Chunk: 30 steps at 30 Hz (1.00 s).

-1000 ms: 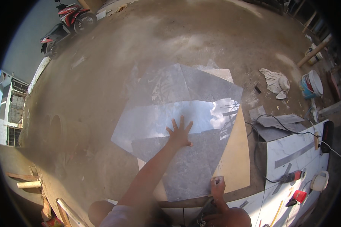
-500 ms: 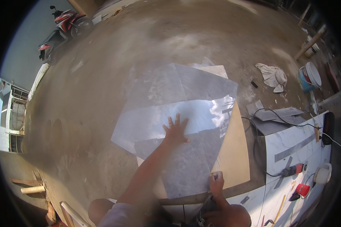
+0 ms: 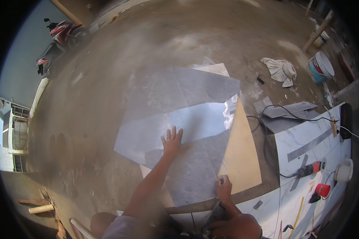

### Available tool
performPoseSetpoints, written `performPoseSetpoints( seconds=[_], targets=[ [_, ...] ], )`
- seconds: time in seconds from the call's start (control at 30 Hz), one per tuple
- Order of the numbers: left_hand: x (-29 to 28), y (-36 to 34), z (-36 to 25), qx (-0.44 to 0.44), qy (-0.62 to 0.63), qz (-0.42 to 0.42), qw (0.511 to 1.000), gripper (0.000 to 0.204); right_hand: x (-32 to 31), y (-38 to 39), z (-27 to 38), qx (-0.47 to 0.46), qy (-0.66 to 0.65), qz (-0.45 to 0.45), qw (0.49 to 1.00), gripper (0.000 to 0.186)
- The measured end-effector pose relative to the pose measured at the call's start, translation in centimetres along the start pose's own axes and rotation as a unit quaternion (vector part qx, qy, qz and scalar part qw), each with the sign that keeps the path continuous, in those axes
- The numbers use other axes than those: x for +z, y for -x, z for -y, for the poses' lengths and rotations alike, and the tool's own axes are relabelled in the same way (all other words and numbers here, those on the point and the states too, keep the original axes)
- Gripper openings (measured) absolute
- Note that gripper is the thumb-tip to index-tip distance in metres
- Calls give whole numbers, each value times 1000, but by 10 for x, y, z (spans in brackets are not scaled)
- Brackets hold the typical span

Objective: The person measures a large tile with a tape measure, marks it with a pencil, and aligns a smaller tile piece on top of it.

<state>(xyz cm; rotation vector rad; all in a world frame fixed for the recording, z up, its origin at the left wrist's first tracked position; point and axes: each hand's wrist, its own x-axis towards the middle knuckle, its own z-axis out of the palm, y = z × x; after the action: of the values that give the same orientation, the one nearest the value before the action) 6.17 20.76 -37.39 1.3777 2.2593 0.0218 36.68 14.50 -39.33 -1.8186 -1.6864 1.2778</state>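
My left hand (image 3: 172, 145) lies flat on a grey sheet-like tile (image 3: 203, 119) whose glossy surface reflects the sky, its fingers spread and pointing away from me. A duller grey piece (image 3: 195, 171) lies nearer to me, its far edge meeting the reflecting part. At the right edge of the grey piece, my right hand (image 3: 224, 186) is closed in a pinch. A thin line runs up from its fingertips, but what they hold is too small to make out. Under the grey tiles, a beige tile (image 3: 243, 155) sticks out to the right.
White marbled tiles (image 3: 267, 207) line the right side, bearing an angle grinder (image 3: 309, 169), a red reel-like object (image 3: 322, 190) and a yellow stick (image 3: 297, 215). Black cable (image 3: 264, 147) loops beside broken grey tile pieces (image 3: 287, 111). Beyond are a cloth (image 3: 281, 71), a bucket (image 3: 321, 67) and a motorcycle (image 3: 60, 40).
My left hand has slid left and a little nearer to me across the tile, its fingers closer together. My right hand stays closed at the tile's edge. The view has shifted slightly.
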Motion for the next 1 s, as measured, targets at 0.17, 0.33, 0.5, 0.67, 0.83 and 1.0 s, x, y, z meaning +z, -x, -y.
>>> performPoseSetpoints(
  seconds=[0.17,0.33,0.5,0.67,0.83,1.0],
  targets=[
    [34,39,11,36,-52,-23,998,87,-1,-1,-5,-29,7,2,1000,17],
    [22,76,-6,75,-120,79,987,91,-3,-1,-5,-29,18,20,999,16],
    [10,82,-10,98,-147,128,976,102,4,0,-12,-42,13,19,999,17],
    [9,78,-16,55,-102,159,980,101,4,-2,-7,-29,-1,22,999,15],
    [15,67,-42,65,-84,160,981,101,-13,-11,-4,-16,29,-1,999,16],
    [14,73,-38,46,-107,142,983,100,-5,-7,2,-12,2,27,1000,17]
  ],
)
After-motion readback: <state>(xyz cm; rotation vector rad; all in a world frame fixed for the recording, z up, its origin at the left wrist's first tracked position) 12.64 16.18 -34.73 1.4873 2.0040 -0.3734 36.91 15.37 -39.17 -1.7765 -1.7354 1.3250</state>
